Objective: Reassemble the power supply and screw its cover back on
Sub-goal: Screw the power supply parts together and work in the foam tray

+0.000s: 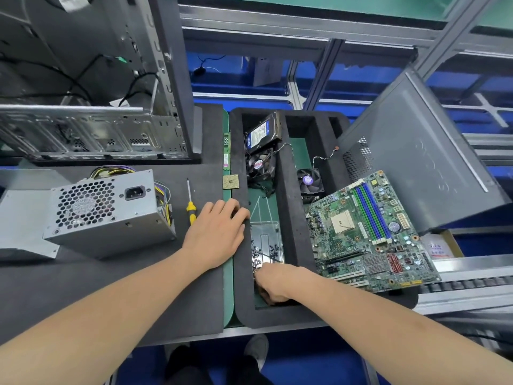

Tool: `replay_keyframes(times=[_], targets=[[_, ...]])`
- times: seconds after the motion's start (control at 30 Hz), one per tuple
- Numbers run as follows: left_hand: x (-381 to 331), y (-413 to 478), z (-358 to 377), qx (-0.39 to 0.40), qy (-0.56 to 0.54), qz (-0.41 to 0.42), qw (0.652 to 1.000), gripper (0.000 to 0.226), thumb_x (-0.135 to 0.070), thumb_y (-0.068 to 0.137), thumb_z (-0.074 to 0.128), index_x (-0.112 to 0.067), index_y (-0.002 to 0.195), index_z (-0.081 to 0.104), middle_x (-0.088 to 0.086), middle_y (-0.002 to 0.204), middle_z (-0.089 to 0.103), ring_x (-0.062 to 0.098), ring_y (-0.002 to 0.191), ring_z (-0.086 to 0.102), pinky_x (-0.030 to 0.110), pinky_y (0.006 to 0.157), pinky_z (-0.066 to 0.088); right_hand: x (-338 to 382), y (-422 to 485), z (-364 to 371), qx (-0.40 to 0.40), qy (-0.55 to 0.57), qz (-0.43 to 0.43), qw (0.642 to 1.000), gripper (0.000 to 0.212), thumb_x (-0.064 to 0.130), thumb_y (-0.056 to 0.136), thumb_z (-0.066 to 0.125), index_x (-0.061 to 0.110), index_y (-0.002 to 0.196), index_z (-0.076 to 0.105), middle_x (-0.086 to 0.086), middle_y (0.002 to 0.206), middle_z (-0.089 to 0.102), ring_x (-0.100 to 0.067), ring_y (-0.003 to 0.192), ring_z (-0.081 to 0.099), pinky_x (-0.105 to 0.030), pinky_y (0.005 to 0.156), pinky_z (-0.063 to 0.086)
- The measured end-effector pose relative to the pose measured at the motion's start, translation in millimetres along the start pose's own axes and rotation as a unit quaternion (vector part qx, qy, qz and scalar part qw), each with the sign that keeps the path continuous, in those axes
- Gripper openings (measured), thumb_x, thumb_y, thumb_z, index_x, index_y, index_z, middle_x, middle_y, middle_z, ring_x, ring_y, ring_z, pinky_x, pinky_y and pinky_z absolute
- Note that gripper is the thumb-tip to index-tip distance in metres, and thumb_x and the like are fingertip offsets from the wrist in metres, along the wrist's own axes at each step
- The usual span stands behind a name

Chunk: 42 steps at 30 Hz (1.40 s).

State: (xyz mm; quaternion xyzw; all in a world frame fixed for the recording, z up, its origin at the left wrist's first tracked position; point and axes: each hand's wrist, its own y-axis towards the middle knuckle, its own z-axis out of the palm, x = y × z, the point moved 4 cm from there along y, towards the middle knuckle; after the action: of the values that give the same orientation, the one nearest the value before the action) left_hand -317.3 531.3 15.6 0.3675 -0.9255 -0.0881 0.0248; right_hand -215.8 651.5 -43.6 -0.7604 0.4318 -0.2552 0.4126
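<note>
An open grey sheet-metal computer case (91, 132) stands at the far left on the dark foam mat (111, 287). In front of it lies the silver metal power supply box (111, 215), its honeycomb fan grille and black mains socket facing up, with a bundle of coloured wires (162, 190) spilling from its far and right sides. No hand touches it.

Just right of the box lies a thin screwdriver with a yellow handle (191, 207), between the box and the left hand (215, 234). That hand lies palm down with relaxed fingers and holds nothing. Its fingertips reach the left wall of the black foam tray (291, 190). Beyond the fingers sit a small square gold processor chip (231, 182) and a narrow green memory stick (226, 151).

In the tray's long left compartment, from far to near, are a black hard drive (262, 134), a black case fan (259, 165) and a scatter of small dark screws (263, 251) on clear plastic. The right hand (273, 284) is down in the near end of this compartment, knuckles up and fingers curled towards the screws. Whether it pinches one cannot be told, as the fingertips are hidden. It is well apart from the power supply, with the left hand between them.

Further right, a black cooler fan (308, 180) sits in the next compartment, a green motherboard (369, 237) leans on the tray's right side, and a grey metal side panel (416, 162) stands tilted behind it
</note>
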Motion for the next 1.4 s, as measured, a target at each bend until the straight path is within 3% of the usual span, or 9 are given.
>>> replay_keyframes(times=[0.17,0.27,0.5,0.73,0.83,0.93,1.03,1.2,1.4], targets=[[-1.0,-0.2,-0.1,-0.001,-0.005,0.001,1.000,0.024,-0.038,0.102,0.044,-0.025,0.121,0.053,0.000,0.114,0.049,0.025,0.093,0.047,0.041,0.079,0.039,0.4,0.5,-0.9,0.019,-0.024,0.010,0.999,0.020,0.015,0.104,0.059,0.005,0.119,0.065,-0.005,0.089,0.053,-0.023,0.073,0.051,-0.032,0.079,0.048],[-1.1,-0.3,-0.3,-0.004,-0.007,0.002,1.000,0.024,-0.037,0.102,0.045,-0.025,0.120,0.053,0.001,0.115,0.049,0.025,0.092,0.047,0.041,0.079,0.039,-3.6,8.8,2.7,0.012,0.032,0.063,0.997,0.015,0.006,0.098,0.066,0.007,0.091,0.053,-0.005,0.081,0.042,-0.019,0.064,0.042,-0.035,0.072,0.048],[-1.0,0.1,-1.0,-0.003,-0.017,0.001,1.000,0.025,-0.038,0.102,0.044,-0.025,0.121,0.052,0.001,0.115,0.049,0.025,0.093,0.047,0.042,0.080,0.040,-9.9,11.8,10.3,-0.023,0.144,0.126,0.981,0.033,-0.004,0.092,0.066,0.000,0.125,0.062,-0.017,0.117,0.059,-0.034,0.116,0.066,-0.037,0.079,0.052],[0.0,1.6,-6.8,0.006,-0.046,-0.012,0.999,0.021,-0.036,0.100,0.049,-0.027,0.118,0.055,-0.001,0.114,0.050,0.024,0.094,0.049,0.040,0.082,0.041,-23.1,-18.0,-29.4,-0.026,0.174,0.118,0.977,0.019,0.021,0.089,0.077,0.005,0.088,0.067,-0.006,0.085,0.068,-0.024,0.081,0.068,-0.031,0.077,0.059],[5.8,6.9,-14.7,0.041,-0.129,-0.041,0.990,0.020,-0.028,0.098,0.056,-0.026,0.118,0.061,-0.003,0.116,0.054,0.023,0.101,0.052,0.039,0.088,0.040,-50.4,-41.5,-59.9,-0.113,0.351,0.134,0.920,0.014,0.012,0.085,0.081,0.007,0.098,0.077,-0.006,0.095,0.080,-0.021,0.087,0.078,-0.034,0.082,0.064],[11.9,13.9,-32.6,0.071,-0.245,-0.078,0.964,0.024,-0.021,0.093,0.064,-0.024,0.116,0.068,-0.006,0.112,0.065,0.016,0.101,0.059,0.035,0.094,0.046,-73.3,-69.9,-92.5,-0.262,0.570,0.101,0.772,0.019,-0.006,0.079,0.081,0.007,0.082,0.067,-0.020,0.087,0.079,-0.031,0.079,0.080,-0.046,0.081,0.066],[19.1,17.4,-60.0,0.058,-0.350,-0.111,0.929,0.022,-0.018,0.087,0.074,-0.026,0.108,0.073,-0.013,0.093,0.072,0.003,0.081,0.064,0.015,0.076,0.048,-78.4,-90.0,-129.0,-0.321,0.697,0.003,0.642,0.033,-0.013,0.080,0.080,0.009,0.079,0.055,-0.028,0.081,0.074,-0.034,0.070,0.076,-0.039,0.066,0.065],[43.5,8.7,-107.0,-0.024,-0.392,-0.196,0.898,0.013,-0.025,0.084,0.084,-0.028,0.095,0.079,-0.021,0.073,0.071,-0.013,0.072,0.066,0.001,0.067,0.043,-66.7,-99.0,-181.2,-0.346,0.690,-0.042,0.634,0.037,-0.004,0.080,0.086,0.014,0.079,0.054,-0.009,0.067,0.069,-0.025,0.066,0.074,-0.034,0.061,0.063],[65.7,-1.0,-148.0,-0.085,-0.402,-0.260,0.874,0.009,-0.016,0.085,0.083,-0.017,0.091,0.077,-0.009,0.070,0.075,-0.001,0.062,0.071,0.009,0.062,0.051,-47.4,-100.1,-221.3,-0.311,0.717,-0.095,0.616,0.034,-0.003,0.083,0.082,0.014,0.073,0.055,-0.015,0.074,0.068,-0.026,0.072,0.072,-0.032,0.065,0.065]])
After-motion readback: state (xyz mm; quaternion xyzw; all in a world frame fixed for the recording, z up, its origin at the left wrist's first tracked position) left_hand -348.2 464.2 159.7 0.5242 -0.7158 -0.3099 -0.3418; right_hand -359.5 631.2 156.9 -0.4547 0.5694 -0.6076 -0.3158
